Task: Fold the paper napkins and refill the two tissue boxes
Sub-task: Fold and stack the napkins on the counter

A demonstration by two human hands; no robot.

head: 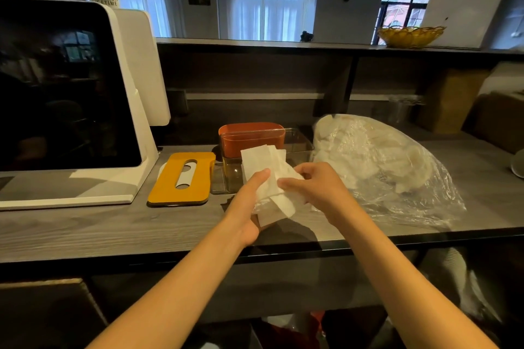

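Both hands hold a small bunch of white paper napkins above the counter's front part. My left hand grips the bunch from below and the left, thumb on top. My right hand pinches its right side. Just behind them stands a clear tissue box with no lid, and inside its left part I see an orange box. A yellow lid with a slot lies flat to the left. A clear plastic bag of white napkins lies to the right.
A white point-of-sale screen fills the left of the grey wooden counter. A raised shelf behind carries a yellow wire basket. Brown cardboard boxes stand at the back right. Below the counter edge are dark shelves.
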